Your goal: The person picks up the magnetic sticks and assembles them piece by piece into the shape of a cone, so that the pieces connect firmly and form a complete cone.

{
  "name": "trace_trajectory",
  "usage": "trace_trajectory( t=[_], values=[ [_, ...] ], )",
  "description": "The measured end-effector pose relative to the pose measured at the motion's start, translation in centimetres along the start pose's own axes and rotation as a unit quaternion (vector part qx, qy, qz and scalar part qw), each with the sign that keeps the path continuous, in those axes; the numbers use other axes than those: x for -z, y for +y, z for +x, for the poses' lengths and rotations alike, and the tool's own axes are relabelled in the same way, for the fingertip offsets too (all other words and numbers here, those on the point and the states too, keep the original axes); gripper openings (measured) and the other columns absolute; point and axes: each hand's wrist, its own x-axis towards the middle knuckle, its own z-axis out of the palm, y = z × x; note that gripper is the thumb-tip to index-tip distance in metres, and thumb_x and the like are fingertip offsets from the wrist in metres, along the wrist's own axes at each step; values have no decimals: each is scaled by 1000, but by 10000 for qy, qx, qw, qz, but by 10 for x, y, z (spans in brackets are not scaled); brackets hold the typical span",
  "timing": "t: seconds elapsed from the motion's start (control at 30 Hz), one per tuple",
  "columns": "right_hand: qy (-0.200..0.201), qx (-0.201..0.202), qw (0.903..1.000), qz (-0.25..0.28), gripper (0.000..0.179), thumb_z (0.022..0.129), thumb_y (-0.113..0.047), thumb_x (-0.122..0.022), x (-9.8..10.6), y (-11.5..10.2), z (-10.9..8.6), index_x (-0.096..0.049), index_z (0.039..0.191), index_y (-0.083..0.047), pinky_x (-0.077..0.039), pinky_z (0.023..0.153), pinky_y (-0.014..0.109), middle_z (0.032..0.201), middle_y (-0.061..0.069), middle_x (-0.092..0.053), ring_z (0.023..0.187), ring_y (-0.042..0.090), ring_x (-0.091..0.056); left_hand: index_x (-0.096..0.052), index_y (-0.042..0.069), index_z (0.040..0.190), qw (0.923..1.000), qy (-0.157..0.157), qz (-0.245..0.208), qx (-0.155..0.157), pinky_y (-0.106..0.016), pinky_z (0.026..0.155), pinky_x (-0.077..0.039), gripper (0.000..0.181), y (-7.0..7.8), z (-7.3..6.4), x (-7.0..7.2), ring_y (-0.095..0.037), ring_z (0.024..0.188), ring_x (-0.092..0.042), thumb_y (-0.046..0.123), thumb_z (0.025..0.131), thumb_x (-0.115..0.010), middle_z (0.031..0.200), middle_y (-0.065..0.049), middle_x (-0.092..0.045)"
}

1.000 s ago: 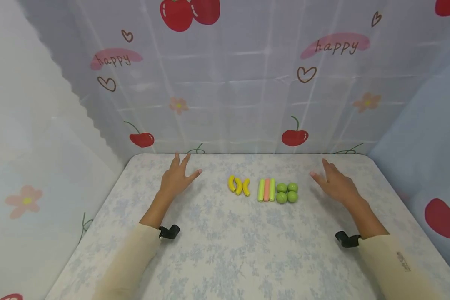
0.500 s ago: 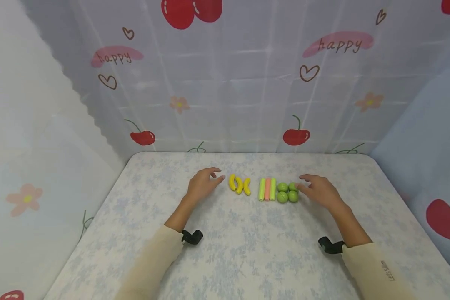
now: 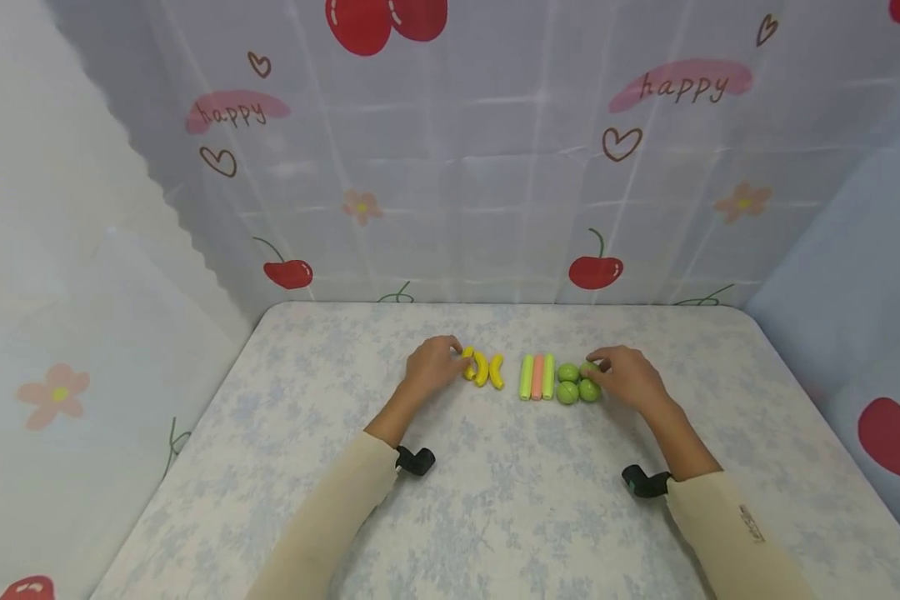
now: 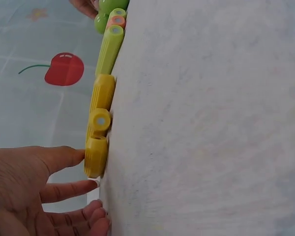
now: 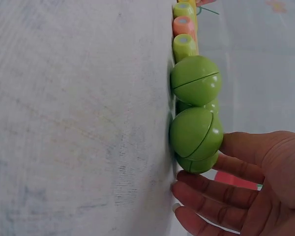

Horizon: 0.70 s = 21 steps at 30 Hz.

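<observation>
My left hand (image 3: pixel 433 365) is at the leftmost of three curved yellow toy rods (image 3: pixel 481 369). In the left wrist view its thumb touches that end rod (image 4: pixel 95 157), the other fingers stretched out just past it. Across the table, my right hand (image 3: pixel 632 379) has thumb and index finger around the back right ball of a block of green balls (image 3: pixel 567 392). The right wrist view shows the thumb against the balls' side; the nearer ball (image 5: pixel 196 133), marked with a seam, partly hides the one behind it. All these pieces lie on the table.
Between the yellow rods and the balls lie straight ridged sticks, two light green (image 3: pixel 526 377) and one orange-pink (image 3: pixel 537 377). The table (image 3: pixel 465 500) has a pale floral cover. A cherry-print curtain (image 3: pixel 465 183) stands along its back edge. Black wrist cameras (image 3: pixel 417 461) sit at both cuffs.
Both hands have come inward from the table's two sides, fingers drawing together. The left has reached the end yellow rod, the right the green balls. The pieces have stayed in place.
</observation>
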Motion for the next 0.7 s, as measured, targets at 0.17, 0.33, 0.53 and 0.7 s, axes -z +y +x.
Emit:
trace_trajectory(
  t=[0.17, 0.33, 0.53, 0.7],
  values=[
    [18, -88, 9999, 91, 38, 100, -25, -65, 1, 1, 4, -68, 126, 3, -54, 78, 53, 112, 27, -69, 100, 41, -66, -68, 8, 104, 9990, -258, 332, 164, -30, 58, -47, 30, 9, 11, 2, -17, 68, -59, 38, 96, -70, 90, -4, -68],
    [-9, -157, 9996, 239, 38, 100, -25, -64, -1, 2, 7, -68, 125, 3, -54, 78, 51, 114, 27, -68, 102, 41, -65, -59, 10, 76, 9976, -416, 525, 161, -24, 46, -36, 32, 12, 19, 2, -12, 50, -42, 33, 97, -67, 60, 2, -48],
    [27, -113, 9985, 538, 36, 99, -23, -66, -5, 7, 10, -69, 123, 4, -53, 79, 51, 114, 27, -67, 103, 42, -63, -61, 9, 75, 9984, -362, 339, 285, -24, 45, -37, 32, 9, 16, 4, -11, 50, -45, 32, 96, -70, 61, 2, -52],
    [292, -59, 9966, 772, 36, 97, -20, -68, -5, 13, 8, -69, 123, 5, -54, 79, 51, 112, 27, -68, 104, 42, -63, -70, 5, 93, 9998, -155, 7, 139, -27, 53, -45, 24, 3, 6, 8, -14, 62, -57, 29, 95, -74, 80, -3, -66]
  ],
)
